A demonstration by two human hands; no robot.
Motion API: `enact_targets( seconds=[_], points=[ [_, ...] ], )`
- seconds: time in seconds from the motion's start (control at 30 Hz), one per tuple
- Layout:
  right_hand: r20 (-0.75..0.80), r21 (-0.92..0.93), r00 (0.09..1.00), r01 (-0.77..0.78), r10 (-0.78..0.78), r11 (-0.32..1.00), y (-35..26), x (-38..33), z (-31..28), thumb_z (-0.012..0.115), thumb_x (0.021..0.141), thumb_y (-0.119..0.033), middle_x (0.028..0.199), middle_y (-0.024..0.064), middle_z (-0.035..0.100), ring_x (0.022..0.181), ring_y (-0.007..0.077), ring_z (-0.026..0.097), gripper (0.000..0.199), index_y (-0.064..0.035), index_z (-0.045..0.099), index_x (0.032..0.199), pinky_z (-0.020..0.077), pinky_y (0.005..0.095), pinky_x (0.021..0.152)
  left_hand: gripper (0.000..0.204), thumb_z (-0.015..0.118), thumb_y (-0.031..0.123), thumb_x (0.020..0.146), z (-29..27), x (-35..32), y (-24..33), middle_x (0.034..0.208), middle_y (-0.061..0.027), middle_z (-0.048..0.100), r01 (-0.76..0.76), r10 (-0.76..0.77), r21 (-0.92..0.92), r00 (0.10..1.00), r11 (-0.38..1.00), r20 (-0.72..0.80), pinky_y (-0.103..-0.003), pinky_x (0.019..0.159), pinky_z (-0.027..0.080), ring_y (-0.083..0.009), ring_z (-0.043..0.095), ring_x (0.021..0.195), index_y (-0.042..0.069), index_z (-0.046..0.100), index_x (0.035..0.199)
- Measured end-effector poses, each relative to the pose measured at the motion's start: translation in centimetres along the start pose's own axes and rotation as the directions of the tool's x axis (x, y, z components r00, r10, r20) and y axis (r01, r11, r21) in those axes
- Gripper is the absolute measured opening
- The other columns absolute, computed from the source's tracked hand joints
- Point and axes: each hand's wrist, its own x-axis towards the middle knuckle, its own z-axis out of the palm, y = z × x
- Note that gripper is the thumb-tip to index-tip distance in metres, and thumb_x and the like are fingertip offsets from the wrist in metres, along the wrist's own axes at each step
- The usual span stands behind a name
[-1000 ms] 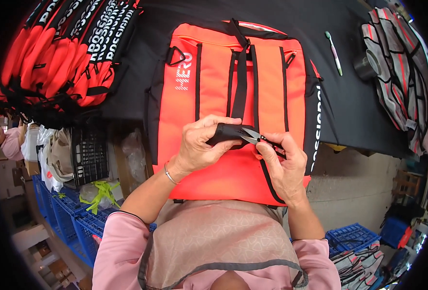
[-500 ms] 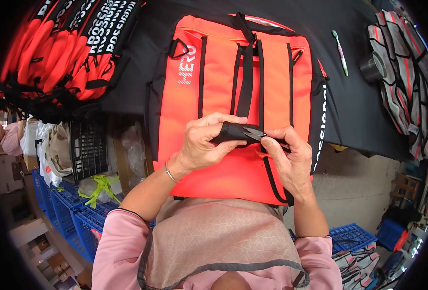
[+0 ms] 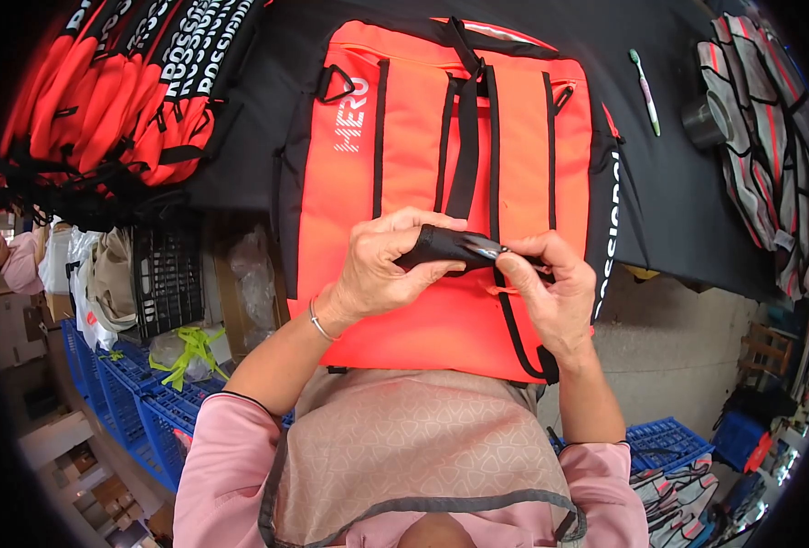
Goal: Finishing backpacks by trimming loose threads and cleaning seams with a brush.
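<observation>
Red bag point(image 3: 413, 173), seemingly printed white lettering point(image 3: 350, 115)

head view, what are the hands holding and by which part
Left hand: the black fabric piece, by its left end. Right hand: the snips, behind the blades.

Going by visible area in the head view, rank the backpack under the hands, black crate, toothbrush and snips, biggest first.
1. Backpack
2. Black crate
Unranked: toothbrush and snips; the right hand partly hides the snips, so their order is unsure.
</observation>
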Motion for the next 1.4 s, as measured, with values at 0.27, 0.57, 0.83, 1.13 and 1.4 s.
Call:
enact_targets(
  seconds=[0.27, 0.57, 0.83, 1.13, 1.4],
  points=[
    [0.001, -0.198, 1.0, 0.027, -0.028, 0.98, -0.9, -0.4, -0.2, 0.071, 0.09, -0.005, 0.077, 0.0035, 0.066, 0.068, 0.008, 0.062, 0.009, 0.0021, 0.066, 0.09, 0.0504, 0.0243, 0.062, 0.013, 0.076, 0.013, 0.084, -0.3, -2.0, 0.1, 0.105, -0.0106, 0.072, -0.02, 0.017, 0.067, 0.999, 0.998, 0.049, -0.035, 0.081, 0.055, -0.0222, 0.07, 0.087, 0.002, 0.075, 0.091],
    [-0.294, 0.013, 0.953, 0.078, -0.071, 0.997, 0.2, 0.0, -2.4, 0.071, 0.093, -0.018, 0.085, -0.0047, 0.052, 0.074, 0.0029, 0.045, 0.026, -0.0019, 0.06, 0.11, 0.0378, 0.0177, 0.066, 0.038, 0.053, 0.032, 0.101, -2.1, -10.4, 3.8, 0.099, -0.0211, 0.065, 0.227, -0.131, 0.512, 0.967, 0.828, -0.217, -0.04, 0.096, 0.047, -0.0258, 0.063, 0.1, -0.003, 0.061, 0.116],
    [0.104, -0.269, 0.993, 0.087, -0.061, 0.959, -0.4, -1.1, 1.5, 0.076, 0.084, 0.0, 0.072, -0.0064, 0.047, 0.064, 0.003, 0.048, 0.029, -0.0038, 0.067, 0.111, 0.0404, 0.0194, 0.059, 0.023, 0.061, 0.023, 0.099, -0.6, -8.5, 2.9, 0.074, -0.0051, 0.064, 0.791, -0.743, -0.331, 0.604, 0.514, 0.289, -0.025, 0.053, 0.053, -0.0117, 0.065, 0.061, 0.0, 0.061, 0.097],
    [0.531, -0.406, 0.778, -0.115, 0.337, 0.906, -2.5, -6.5, -4.5, 0.076, 0.078, -0.002, 0.075, 0.0097, 0.073, 0.067, 0.0132, 0.067, 0.007, 0.0023, 0.074, 0.083, 0.0524, 0.028, 0.061, 0.02, 0.06, 0.02, 0.1, -0.3, -3.5, 1.4, 0.078, -0.0038, 0.066, 0.477, -0.523, -0.418, 0.852, 0.773, 0.006, -0.024, 0.054, 0.052, -0.0098, 0.064, 0.061, 0.0, 0.062, 0.1],
    [-0.082, -0.093, 0.985, -0.162, 0.154, 0.982, -1.6, -0.4, -0.8, 0.074, 0.088, -0.018, 0.073, -0.0034, 0.057, 0.068, 0.0051, 0.049, 0.026, 0.0047, 0.068, 0.099, 0.0408, 0.0235, 0.061, 0.024, 0.062, 0.025, 0.099, 1.2, -3.7, 3.2, 0.079, -0.0032, 0.066, 0.585, -0.559, -0.502, 0.799, 0.637, 0.222, -0.023, 0.058, 0.052, -0.0094, 0.063, 0.062, 0.002, 0.063, 0.1]
  ],
)
